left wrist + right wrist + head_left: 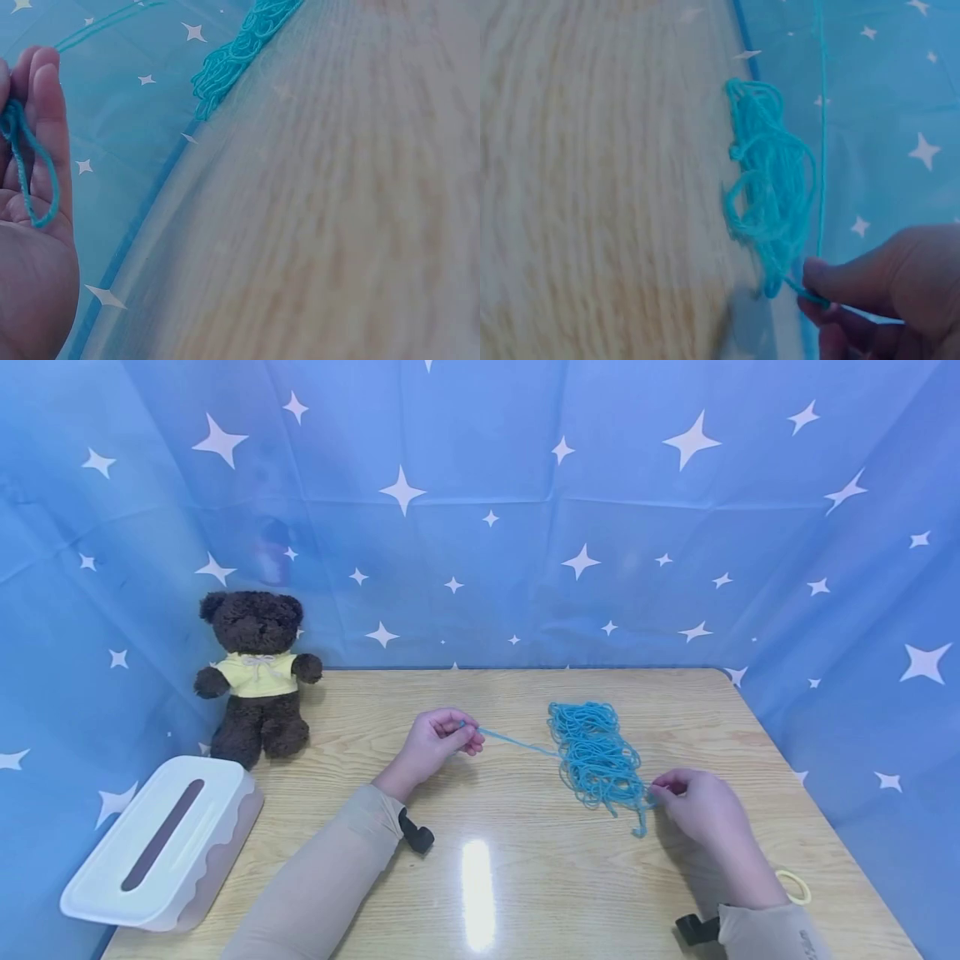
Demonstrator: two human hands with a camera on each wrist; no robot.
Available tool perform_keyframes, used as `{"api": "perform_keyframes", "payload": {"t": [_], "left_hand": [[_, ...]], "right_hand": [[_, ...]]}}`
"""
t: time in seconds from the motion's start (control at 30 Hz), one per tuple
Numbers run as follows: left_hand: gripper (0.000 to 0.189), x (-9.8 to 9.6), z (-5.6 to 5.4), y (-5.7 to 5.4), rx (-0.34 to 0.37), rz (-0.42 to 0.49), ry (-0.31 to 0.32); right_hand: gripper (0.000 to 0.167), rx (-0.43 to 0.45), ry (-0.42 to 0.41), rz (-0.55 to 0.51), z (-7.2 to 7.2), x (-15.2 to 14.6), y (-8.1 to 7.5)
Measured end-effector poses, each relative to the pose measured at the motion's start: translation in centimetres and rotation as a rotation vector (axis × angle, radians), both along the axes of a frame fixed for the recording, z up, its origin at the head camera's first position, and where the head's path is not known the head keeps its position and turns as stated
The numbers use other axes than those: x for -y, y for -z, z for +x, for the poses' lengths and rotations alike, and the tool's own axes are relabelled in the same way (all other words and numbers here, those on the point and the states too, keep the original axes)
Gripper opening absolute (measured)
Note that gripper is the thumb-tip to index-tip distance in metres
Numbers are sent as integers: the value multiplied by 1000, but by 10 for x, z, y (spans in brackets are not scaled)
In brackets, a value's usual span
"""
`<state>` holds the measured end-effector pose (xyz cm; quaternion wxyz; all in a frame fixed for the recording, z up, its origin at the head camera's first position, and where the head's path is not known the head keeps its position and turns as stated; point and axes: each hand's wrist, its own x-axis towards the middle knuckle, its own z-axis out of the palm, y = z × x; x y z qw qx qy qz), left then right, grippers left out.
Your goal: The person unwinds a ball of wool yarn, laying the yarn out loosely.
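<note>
A loose heap of turquoise yarn [596,752] lies in several looped bundles on the right half of the table. My left hand [438,743], left of the heap, pinches a length of this yarn between thumb and fingers. From there the yarn stretches straight to the heap's left side. In the left wrist view a small yarn loop [51,202] hangs over the palm. At the heap's lower right, my right hand [705,806] pinches another bit of yarn. The right wrist view shows a taut strand [823,150] running up from that thumb and finger.
A brown teddy bear [258,681] in a yellow top sits at the back left of the table [555,877]. In front of it stands a white tissue box [198,827] with a slotted lid. A pale yellow ring [795,887] lies beside my right wrist.
</note>
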<state>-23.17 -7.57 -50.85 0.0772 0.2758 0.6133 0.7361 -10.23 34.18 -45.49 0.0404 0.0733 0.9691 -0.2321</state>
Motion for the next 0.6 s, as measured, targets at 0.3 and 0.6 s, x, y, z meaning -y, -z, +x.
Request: {"api": "perform_keyframes", "payload": {"t": [0.3, 0.6], "left_hand": [[20, 0, -1, 1, 5, -12, 13], [19, -1, 0, -1, 11, -13, 26]], "right_hand": [[36, -190, -106, -6, -10, 40, -10], [43, -209, -356, -92, -40, 128, -9]]}}
